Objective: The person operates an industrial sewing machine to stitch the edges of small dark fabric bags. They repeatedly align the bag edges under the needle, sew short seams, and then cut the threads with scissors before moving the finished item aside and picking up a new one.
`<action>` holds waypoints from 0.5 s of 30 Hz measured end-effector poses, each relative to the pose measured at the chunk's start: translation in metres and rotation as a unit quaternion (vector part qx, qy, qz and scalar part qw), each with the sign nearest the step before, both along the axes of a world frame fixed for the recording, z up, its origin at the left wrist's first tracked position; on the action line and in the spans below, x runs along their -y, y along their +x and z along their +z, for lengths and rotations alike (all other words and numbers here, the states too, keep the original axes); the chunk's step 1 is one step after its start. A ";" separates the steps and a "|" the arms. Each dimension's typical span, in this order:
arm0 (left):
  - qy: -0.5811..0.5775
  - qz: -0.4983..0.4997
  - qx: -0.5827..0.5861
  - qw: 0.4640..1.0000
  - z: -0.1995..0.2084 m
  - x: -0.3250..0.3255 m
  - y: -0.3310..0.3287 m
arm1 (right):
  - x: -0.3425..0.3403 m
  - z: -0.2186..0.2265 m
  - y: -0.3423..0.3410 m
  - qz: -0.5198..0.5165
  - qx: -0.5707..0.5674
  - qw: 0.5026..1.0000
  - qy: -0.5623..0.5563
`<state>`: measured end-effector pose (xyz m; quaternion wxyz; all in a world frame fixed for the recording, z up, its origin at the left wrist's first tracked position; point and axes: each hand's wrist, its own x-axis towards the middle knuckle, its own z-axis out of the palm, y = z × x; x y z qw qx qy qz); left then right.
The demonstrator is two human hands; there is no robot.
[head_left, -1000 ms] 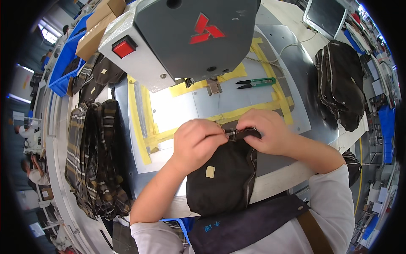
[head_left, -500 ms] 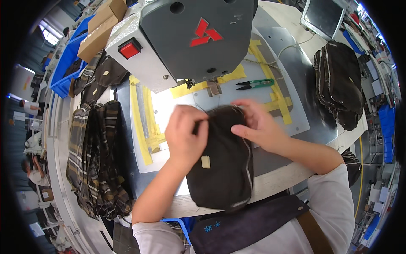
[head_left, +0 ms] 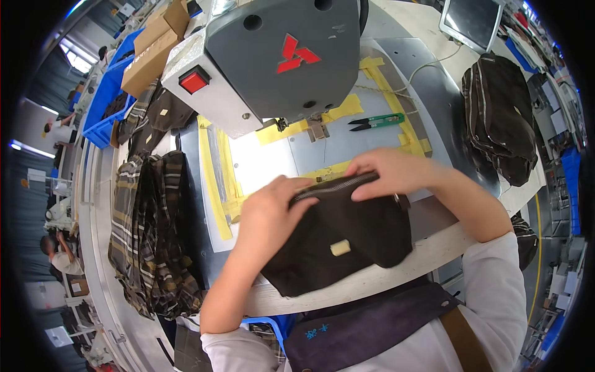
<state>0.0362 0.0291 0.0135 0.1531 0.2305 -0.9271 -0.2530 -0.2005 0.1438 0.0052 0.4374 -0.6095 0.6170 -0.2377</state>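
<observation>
A black fabric piece with a zipper (head_left: 365, 226) lies near the table's front edge, turned crosswise, a small cream tag on its face. My left hand (head_left: 266, 214) grips its far left corner, thumb on the cloth by the zipper's end. My right hand (head_left: 396, 175) pinches the same zippered edge farther right, between thumb and fingers. Just beyond stands a grey and white sewing machine (head_left: 273, 68) with a red switch; its metal presser foot (head_left: 317, 129) has a thread hanging from it. Green thread snips (head_left: 385, 120) rest on the plate to the right of the foot.
Yellow tape strips (head_left: 214, 180) edge the pale work plate. Plaid cloth pieces (head_left: 145, 229) are heaped at the left, with a blue bin (head_left: 99, 133) and cardboard box (head_left: 152, 59) behind. Stacked black zippered pieces (head_left: 502, 118) sit at the right, below a monitor (head_left: 472, 25).
The black piece has turned from lengthwise to crosswise, its zipper now along the far edge. Both hands have moved slightly apart and closed on that edge.
</observation>
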 end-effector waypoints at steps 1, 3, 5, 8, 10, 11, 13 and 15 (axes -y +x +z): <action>-0.006 0.022 -0.047 0.999 -0.004 0.008 0.004 | -0.002 -0.004 -0.011 -0.032 -0.020 0.999 -0.008; 0.069 0.122 -0.050 0.989 -0.005 0.014 0.011 | -0.007 -0.012 -0.020 -0.174 0.163 0.970 0.036; 0.176 0.083 0.032 0.980 0.001 0.014 0.011 | -0.004 -0.017 -0.023 -0.228 0.236 0.944 0.029; 0.253 -0.011 0.173 0.952 0.010 0.011 0.002 | 0.013 -0.019 -0.026 -0.175 0.089 0.979 -0.056; 0.231 -0.012 0.014 0.973 -0.004 0.012 -0.013 | 0.018 -0.015 -0.016 -0.110 -0.042 0.976 -0.183; 0.217 -0.012 -0.067 0.974 -0.010 0.013 -0.021 | 0.021 -0.010 -0.008 -0.076 -0.107 0.961 -0.245; 0.197 -0.039 -0.041 0.979 -0.009 0.020 -0.038 | 0.024 -0.003 0.005 -0.054 -0.111 0.964 -0.235; 0.168 -0.063 0.074 0.981 -0.004 0.027 -0.050 | 0.022 -0.003 0.016 -0.069 -0.126 0.956 -0.256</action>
